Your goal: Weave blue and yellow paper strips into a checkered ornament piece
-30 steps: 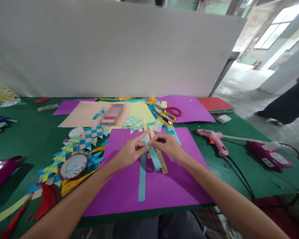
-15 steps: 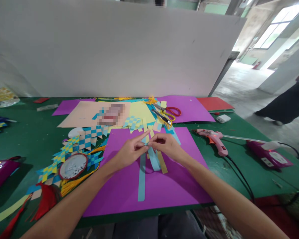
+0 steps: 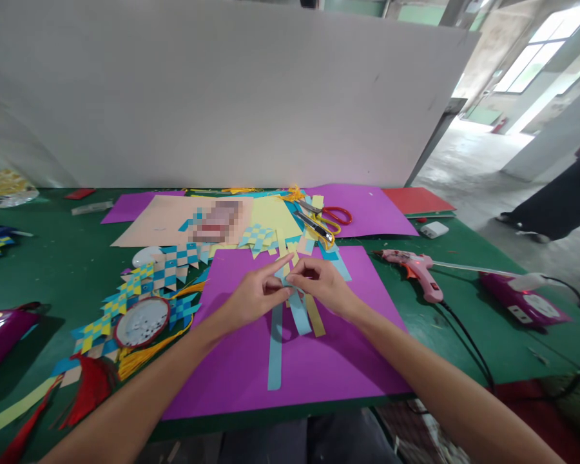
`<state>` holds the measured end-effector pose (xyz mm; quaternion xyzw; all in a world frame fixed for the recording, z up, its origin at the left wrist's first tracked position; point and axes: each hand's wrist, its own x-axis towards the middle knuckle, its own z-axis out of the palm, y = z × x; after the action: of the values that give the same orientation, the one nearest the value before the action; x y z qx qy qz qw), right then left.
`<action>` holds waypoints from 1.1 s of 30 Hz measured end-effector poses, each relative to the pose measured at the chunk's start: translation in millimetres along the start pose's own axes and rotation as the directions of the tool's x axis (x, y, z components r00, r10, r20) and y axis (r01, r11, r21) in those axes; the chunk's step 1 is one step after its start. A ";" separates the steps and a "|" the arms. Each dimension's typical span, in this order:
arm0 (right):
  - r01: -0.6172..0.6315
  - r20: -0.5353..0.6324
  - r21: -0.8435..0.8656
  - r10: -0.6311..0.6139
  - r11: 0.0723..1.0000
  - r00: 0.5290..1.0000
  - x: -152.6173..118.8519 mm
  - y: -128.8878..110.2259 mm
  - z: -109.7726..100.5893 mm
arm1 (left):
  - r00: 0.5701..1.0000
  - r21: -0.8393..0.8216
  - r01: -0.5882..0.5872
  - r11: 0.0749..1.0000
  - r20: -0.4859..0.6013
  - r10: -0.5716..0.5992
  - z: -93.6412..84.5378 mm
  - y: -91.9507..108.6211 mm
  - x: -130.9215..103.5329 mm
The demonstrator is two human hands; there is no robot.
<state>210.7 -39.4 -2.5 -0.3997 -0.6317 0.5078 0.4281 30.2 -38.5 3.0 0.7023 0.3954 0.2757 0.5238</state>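
Over a purple sheet (image 3: 232,380), both hands meet at a light blue paper strip (image 3: 300,314). My left hand (image 3: 256,293) pinches the strip between thumb and fingers, its index finger stretched out. From the other side, my right hand (image 3: 321,283) pinches the same strip at a bend. The strip's loose end hangs down toward me. Beneath, another light blue strip (image 3: 275,354) lies straight on the sheet, and a yellow strip (image 3: 315,316) rests to the right. The exact fold between the fingertips is partly hidden.
Behind the hands lie red-handled scissors (image 3: 337,214) and a box cutter (image 3: 314,229). A pink glue gun (image 3: 415,270) with its cord is at the right. Woven paper fish (image 3: 171,265), a dish of small eyes (image 3: 142,322) and a red tassel (image 3: 89,390) are at the left. A person stands far right.
The fingertips have shifted slightly on the light blue strip, and its hanging end has straightened and swung a little. Both hands stay in nearly the same place.
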 end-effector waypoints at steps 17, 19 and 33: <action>-0.058 0.089 0.034 0.055 0.998 0.994 0.2 0.9 -0.2 | 1.000 0.014 0.011 1.000 0.014 -0.011 4.0 -3.1 0.7; -0.051 0.086 0.040 0.047 0.998 0.995 -0.1 1.0 -0.3 | 1.000 0.010 0.009 1.000 0.006 -0.009 4.6 -3.0 0.3; 0.045 -0.018 0.101 -0.044 0.994 0.999 0.1 3.2 -0.6 | 0.998 -0.075 0.053 0.996 0.040 -0.050 5.9 -2.3 0.8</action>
<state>211.5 -38.6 -5.7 -0.3673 -0.6105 0.5264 0.4640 34.8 -40.6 -1.0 0.6766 0.3925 0.2637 0.5645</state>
